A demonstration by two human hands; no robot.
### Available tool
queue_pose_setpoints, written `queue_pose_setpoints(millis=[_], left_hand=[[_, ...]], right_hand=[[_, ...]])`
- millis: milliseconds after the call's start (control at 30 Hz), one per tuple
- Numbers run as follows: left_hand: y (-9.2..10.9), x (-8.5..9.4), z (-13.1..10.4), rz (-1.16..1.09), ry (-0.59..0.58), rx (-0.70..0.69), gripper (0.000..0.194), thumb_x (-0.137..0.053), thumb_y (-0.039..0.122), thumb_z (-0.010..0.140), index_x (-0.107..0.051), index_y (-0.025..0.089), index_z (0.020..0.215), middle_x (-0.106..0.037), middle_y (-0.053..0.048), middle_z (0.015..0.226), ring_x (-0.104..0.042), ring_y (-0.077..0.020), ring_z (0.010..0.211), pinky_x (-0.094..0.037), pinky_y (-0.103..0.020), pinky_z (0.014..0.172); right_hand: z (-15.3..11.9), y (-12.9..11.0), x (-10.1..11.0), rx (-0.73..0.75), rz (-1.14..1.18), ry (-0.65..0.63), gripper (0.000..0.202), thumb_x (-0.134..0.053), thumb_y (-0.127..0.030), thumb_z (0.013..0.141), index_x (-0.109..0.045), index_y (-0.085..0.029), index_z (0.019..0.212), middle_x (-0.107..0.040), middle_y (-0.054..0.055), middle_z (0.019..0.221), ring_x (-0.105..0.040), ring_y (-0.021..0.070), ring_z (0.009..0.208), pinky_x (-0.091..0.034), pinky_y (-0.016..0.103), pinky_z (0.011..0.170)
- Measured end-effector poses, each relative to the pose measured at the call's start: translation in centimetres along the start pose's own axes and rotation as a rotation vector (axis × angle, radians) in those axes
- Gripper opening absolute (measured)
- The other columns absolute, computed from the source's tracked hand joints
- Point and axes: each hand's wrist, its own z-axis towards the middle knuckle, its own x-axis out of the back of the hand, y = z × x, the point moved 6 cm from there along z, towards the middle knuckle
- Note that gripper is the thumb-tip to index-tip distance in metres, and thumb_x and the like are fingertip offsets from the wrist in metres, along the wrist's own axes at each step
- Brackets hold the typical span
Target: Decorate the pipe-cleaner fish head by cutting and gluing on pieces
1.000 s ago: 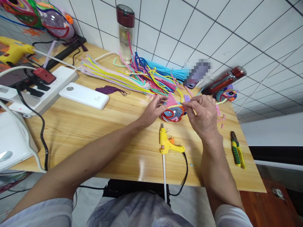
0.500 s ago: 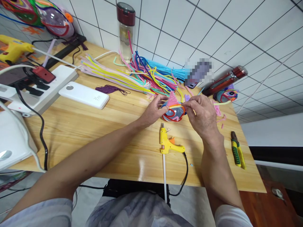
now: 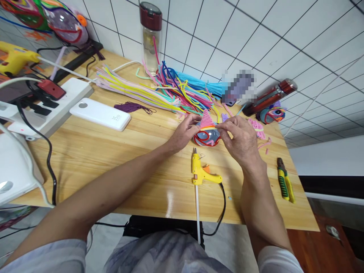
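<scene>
The decorated ball [image 3: 214, 136] sits on the surface [image 3: 136, 182] between our two hands, with a ribbed pink triangle [image 3: 207, 120] standing up from its top. A yellow strip [image 3: 210, 128] runs across the ball just below the triangle, and red trim loops lie lower on its near side.

Our right hand [image 3: 241, 138] pinches the strip between thumb and fingertips at the ball's right edge. Half a second ago a pale yellow end stuck out beyond this hand; now we no longer see it there, and the fingertips sit a little closer in. We judge that the strip is now being guided against the ball rather than held out from it, though we cannot tell whether it is stuck down.

Our left hand [image 3: 183, 133] clasps the ball's left side, thumb in front, fingers partly hidden behind; it has barely moved, so we read its part as steadying.

Just nearer to us than the ball lies a yellow glue gun [image 3: 199, 172], untouched. Right of the ball, past our hand, are pink pieces [image 3: 257, 129], with pliers [image 3: 284, 182] farther right and nearer us. Behind the ball and to its left spread the loose craft stems [image 3: 139, 91].
</scene>
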Motion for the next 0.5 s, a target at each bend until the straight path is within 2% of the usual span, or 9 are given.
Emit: queue_pose_setpoints(millis=[500], left_hand=[[-0.51, 0.01, 0.12, 0.059, -0.013, -0.008, 0.042, -0.076, 0.036, 0.089, -0.066, 0.020, 0.127, -0.072, -0.011, 0.132, -0.069, -0.0268, 0.123, -0.056, -0.044, 0.110]], right_hand=[[0.01, 0.43, 0.10, -0.057, 0.026, -0.053, 0.018, -0.062, -0.020, 0.102, -0.079, -0.028, 0.102, -0.073, 0.006, 0.095, -0.065, 0.0253, 0.092, -0.046, 0.041, 0.078]])
